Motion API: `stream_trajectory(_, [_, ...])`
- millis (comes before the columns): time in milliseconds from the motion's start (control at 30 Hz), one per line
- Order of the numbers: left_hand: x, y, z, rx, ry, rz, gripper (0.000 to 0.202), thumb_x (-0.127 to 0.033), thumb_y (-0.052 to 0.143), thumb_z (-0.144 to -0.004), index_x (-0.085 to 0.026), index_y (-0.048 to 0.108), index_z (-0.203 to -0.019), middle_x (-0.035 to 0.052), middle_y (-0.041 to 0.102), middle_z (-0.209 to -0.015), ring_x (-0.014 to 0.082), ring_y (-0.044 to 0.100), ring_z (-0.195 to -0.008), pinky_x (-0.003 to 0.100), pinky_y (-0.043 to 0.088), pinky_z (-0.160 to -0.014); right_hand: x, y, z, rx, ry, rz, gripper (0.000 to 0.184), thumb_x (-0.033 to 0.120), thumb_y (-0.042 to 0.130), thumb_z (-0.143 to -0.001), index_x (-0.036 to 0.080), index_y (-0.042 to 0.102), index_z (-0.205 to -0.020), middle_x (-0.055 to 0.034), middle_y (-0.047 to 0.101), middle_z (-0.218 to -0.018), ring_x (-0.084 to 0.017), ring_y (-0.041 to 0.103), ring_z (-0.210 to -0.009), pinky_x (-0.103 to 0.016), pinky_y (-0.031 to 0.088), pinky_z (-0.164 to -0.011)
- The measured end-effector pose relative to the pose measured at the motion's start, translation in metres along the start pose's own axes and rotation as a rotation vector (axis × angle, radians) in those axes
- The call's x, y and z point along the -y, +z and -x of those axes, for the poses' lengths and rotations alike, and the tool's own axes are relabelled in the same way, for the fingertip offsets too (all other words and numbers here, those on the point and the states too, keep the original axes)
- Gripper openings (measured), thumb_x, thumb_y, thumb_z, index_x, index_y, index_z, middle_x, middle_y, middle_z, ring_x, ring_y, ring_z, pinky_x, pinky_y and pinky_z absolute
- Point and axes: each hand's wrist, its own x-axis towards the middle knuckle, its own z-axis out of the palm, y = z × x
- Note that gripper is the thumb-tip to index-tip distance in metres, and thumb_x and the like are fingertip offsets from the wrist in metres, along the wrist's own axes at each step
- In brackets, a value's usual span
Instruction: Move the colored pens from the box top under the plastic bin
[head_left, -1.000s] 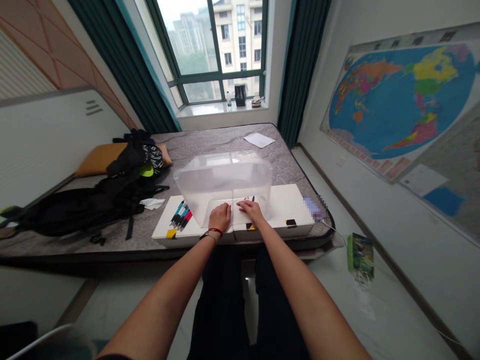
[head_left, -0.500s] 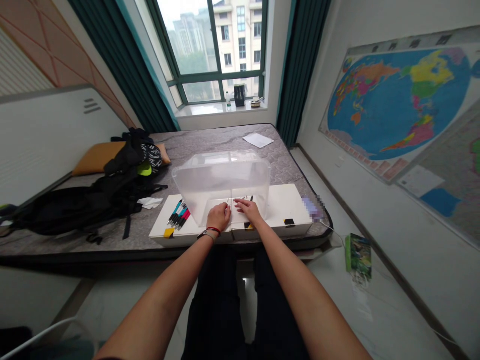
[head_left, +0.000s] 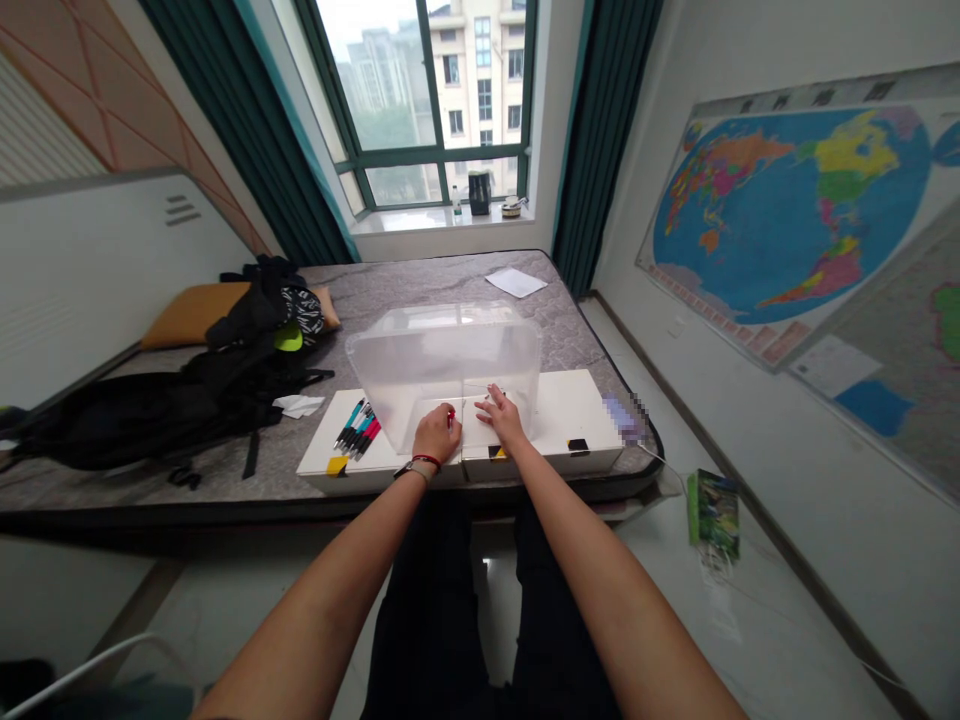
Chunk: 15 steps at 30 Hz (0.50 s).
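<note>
My left hand (head_left: pixel 437 433) is closed, with a small red piece (head_left: pixel 451 416) showing at its fingertips; its exact kind is too small to tell. To its right, my right hand (head_left: pixel 500 415) has its fingers spread over some small dark bits that are partly hidden. Both hands are at the near part of a clear plastic bin (head_left: pixel 442 352), which rests on white flat boxes (head_left: pixel 574 410). A cluster of pens (head_left: pixel 358 428) with blue, black and red barrels lies left of the bin.
The boxes sit on a grey mattress (head_left: pixel 427 281). A black backpack (head_left: pixel 150 405), a crumpled tissue (head_left: pixel 298 405) and a mustard cushion (head_left: pixel 191 315) are on the left. A paper sheet (head_left: pixel 516 282) lies behind the bin. A green box (head_left: pixel 714 512) stands on the floor at right.
The red piece now shows in my left hand. My right hand has drawn slightly away from the left, and its fingers have spread.
</note>
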Motion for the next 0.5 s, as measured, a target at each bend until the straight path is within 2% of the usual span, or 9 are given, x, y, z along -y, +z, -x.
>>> stream_trajectory(200, [0.0042,0.0026,-0.0010,-0.002,0.040,0.029,0.018,-0.018,0.044,-0.086,-0.019,0.060,-0.096,0.0058,0.066,-0.090,0.0197,0.060,-0.086,0.031,0.044,-0.081,0.0002,-0.0006,-0.0006,0.004,0.001,0.003,0.064,0.020,0.066,-0.075,0.026,0.050,-0.137,-0.0092,0.032,-0.153,-0.022,0.064,-0.108,-0.031,0.059,-0.082])
stream_trajectory(500, [0.0049,0.0026,-0.0002,0.010,0.048,0.015,0.024,-0.019,0.044,-0.089,-0.020,0.061,-0.106,0.0064,0.067,-0.097,0.0206,0.060,-0.092,0.032,0.044,-0.086,-0.0033,-0.0042,-0.0018,0.016,-0.015,-0.023,0.066,0.020,0.065,-0.074,0.026,0.049,-0.138,-0.0094,0.027,-0.156,-0.024,0.061,-0.115,-0.035,0.057,-0.087])
